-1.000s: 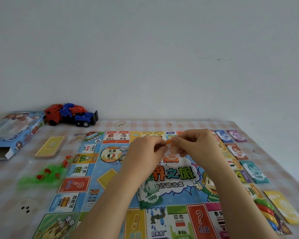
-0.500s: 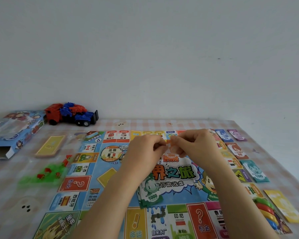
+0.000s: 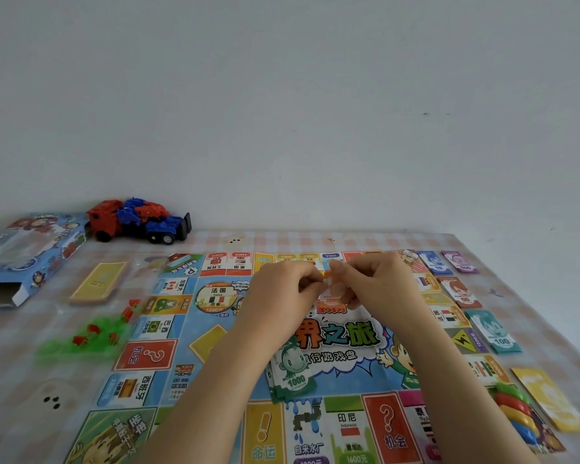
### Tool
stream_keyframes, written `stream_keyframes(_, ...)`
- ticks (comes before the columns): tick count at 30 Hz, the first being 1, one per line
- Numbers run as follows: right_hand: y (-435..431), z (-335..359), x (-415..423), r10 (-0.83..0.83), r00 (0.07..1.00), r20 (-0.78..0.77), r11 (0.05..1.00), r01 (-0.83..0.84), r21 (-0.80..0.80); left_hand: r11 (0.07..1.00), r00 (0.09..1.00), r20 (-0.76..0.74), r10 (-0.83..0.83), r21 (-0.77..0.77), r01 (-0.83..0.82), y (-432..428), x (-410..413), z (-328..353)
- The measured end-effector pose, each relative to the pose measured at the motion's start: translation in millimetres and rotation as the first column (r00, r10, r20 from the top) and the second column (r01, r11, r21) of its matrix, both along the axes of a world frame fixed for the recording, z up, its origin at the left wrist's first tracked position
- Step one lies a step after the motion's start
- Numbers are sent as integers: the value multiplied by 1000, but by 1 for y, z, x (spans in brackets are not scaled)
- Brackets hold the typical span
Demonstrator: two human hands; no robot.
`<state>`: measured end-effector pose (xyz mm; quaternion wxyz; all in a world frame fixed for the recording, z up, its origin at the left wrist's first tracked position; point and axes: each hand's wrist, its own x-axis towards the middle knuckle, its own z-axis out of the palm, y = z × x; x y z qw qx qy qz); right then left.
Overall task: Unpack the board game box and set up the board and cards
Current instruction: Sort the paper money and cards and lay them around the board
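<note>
**Orange money pack is the fiddly bit here**

Both hands are up over the far half of the game board (image 3: 215, 346). The left hand (image 3: 282, 289) and right hand (image 3: 379, 283) each pinch one side of a small orange pack (image 3: 332, 286), held just above the middle of the board. It looks like a bundle of play notes, but it's too small for me to tell if there's a wrapper on it.

The board is already flat on the tabletop (image 3: 21, 380), and the opened box (image 3: 31, 252) is off at the far left.

What I'd worry about:

- **Tearing or scattering:** pull too hard and the thin notes could rip or burst out across the board.
- **Mixing stacks:** anything dropped lands near the green 1000 notes (image 3: 292, 376) lying under the forearms.
- **Knocking pieces:** the right forearm hangs close to the coloured pawns (image 3: 516, 410) at the board's right edge, so a sloppy elbow could push them off.

Slow peel, I reckon.
</note>
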<state>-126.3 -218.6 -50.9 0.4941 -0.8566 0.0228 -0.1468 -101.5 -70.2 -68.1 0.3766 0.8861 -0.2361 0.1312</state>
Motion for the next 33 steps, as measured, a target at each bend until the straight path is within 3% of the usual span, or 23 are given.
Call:
stream_keyframes(13, 0, 1, 0, -40, 999, -24, 999, 40, 2, 1000, 1000, -4, 10, 13, -10, 0, 2, -1)
stream_keyframes(21, -1, -2, 0, -79, 996, -48, 994, 75, -74, 1000, 1000, -14, 9, 29, -9, 0, 2, -3)
stream_keyframes(24, -1, -2, 2, -74, 997, -35, 997, 74, -10, 1000, 1000, -4, 22, 14, -22, 0, 2, -2)
stream_keyframes(29, -6, 4, 1, -111, 994, 16, 967, 104, 234, 992, 997, -2, 81, -95, -81, 2, 3, 5)
stream_keyframes(33, -6, 12, -7, -89, 995, 46, 979, 79, 190, 979, 997, -55, 51, -196, -61, 3, 3, 13)
